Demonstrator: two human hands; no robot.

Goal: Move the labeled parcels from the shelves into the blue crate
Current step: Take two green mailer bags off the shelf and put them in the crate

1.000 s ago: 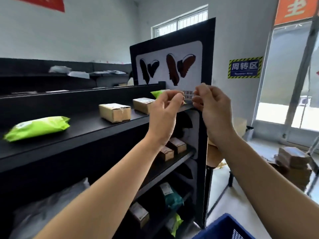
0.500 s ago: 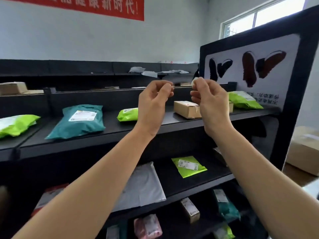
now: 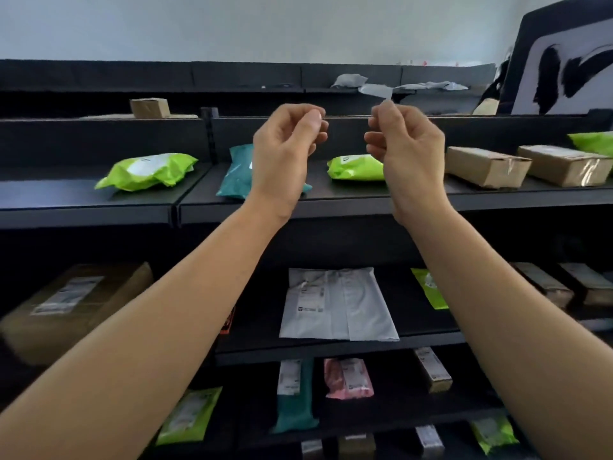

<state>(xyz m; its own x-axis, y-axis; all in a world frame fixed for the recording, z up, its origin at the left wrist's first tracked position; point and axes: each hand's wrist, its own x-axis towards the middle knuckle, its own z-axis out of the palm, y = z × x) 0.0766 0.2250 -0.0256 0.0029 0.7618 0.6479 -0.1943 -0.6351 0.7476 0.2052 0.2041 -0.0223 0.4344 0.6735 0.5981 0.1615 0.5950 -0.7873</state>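
Facing the black shelves (image 3: 331, 204), I see the whole rack filling the view in several tiers, and no blue crate anywhere in frame, so the drop-off point is out of my sight for now. On the left of the middle tier lies a big brown carton (image 3: 69, 307) with a label on top, somewhat blurred. Beside it in the centre is a flat white mailer (image 3: 338, 303) with its printed labels facing up. On the upper tier a teal bag (image 3: 237, 174) lies partly hidden behind my left wrist, with a lime pouch (image 3: 149, 169) to its left, a second lime pouch (image 3: 356, 167) between my two hands, and two cardboard boxes (image 3: 487, 166) further right. Smaller parcels fill the lower tiers. My left hand (image 3: 285, 154) and right hand (image 3: 403, 151) are both raised in front of the upper tier, apart from one another, each with thumb and fingertips pinched together; whether something tiny is caught in either pinch I cannot tell, though no parcel is held. I judge this as the picking step with nothing yet picked. The next move calls for opening a hand, reaching to a labelled parcel such as the teal bag, closest beneath my left hand, then turning to find the crate.
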